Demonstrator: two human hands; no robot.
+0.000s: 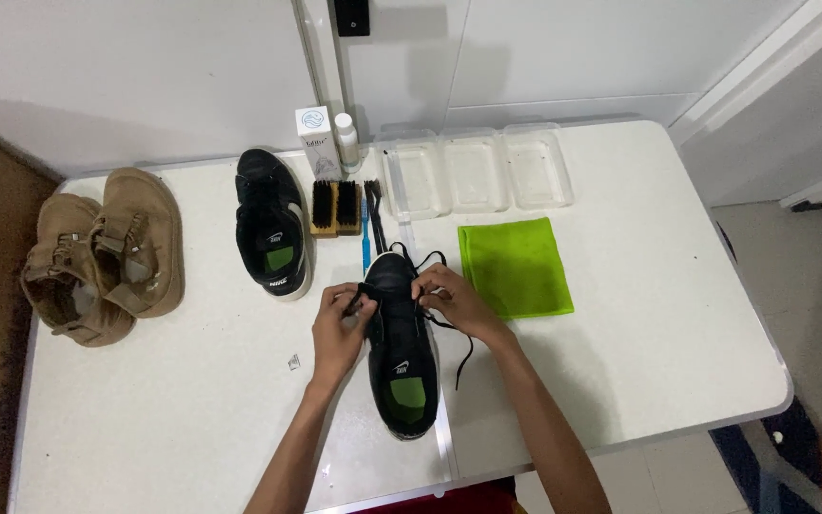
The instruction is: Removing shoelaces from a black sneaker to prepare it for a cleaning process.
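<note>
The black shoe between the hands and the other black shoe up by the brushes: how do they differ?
The black shoe between the hands lies near the table's front edge with its toe pointing away from the person; the other black shoe lies further back, left of the brushes. The left hand and right hand both grip the near shoe's laces, which trail loose; nothing touches the far shoe. Both are black with green insoles.
</note>
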